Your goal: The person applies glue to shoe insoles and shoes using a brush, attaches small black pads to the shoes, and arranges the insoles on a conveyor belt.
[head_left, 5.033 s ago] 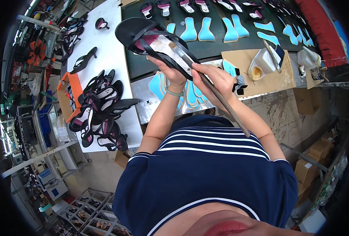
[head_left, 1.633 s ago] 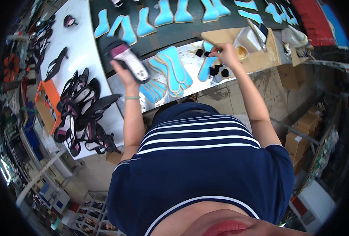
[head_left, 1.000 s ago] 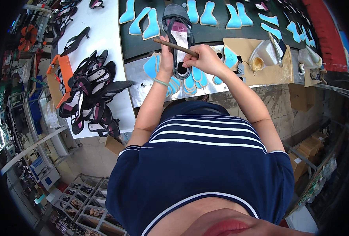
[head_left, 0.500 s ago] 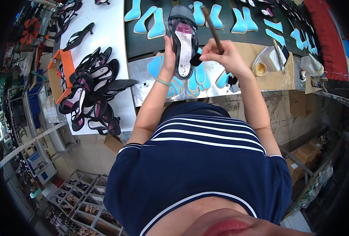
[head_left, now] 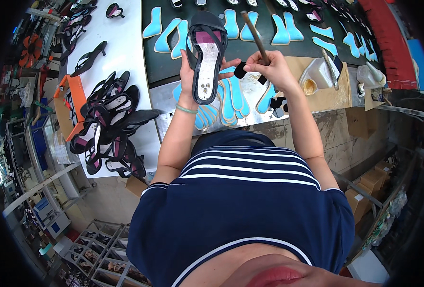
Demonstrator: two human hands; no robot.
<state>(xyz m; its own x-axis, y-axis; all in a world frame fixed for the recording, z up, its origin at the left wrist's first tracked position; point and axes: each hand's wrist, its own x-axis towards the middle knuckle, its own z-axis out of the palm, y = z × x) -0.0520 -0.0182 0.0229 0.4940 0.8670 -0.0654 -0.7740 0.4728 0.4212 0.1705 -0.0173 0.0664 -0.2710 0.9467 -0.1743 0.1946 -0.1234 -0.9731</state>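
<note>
Left hand (head_left: pixel 189 76) gripping a black sandal (head_left: pixel 206 55) sole-up above the workbench (head_left: pixel 173 98), right hand (head_left: pixel 274 71) just beside it closed around a brush handle (head_left: pixel 254 29), blue insoles (head_left: pixel 231 95) under the sandal, pile of black shoes (head_left: pixel 109 124) left of it

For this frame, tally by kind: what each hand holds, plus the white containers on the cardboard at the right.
black sandal, in the left hand: 1
wooden stick, in the right hand: 1
white containers: 2
Total: 4
</note>
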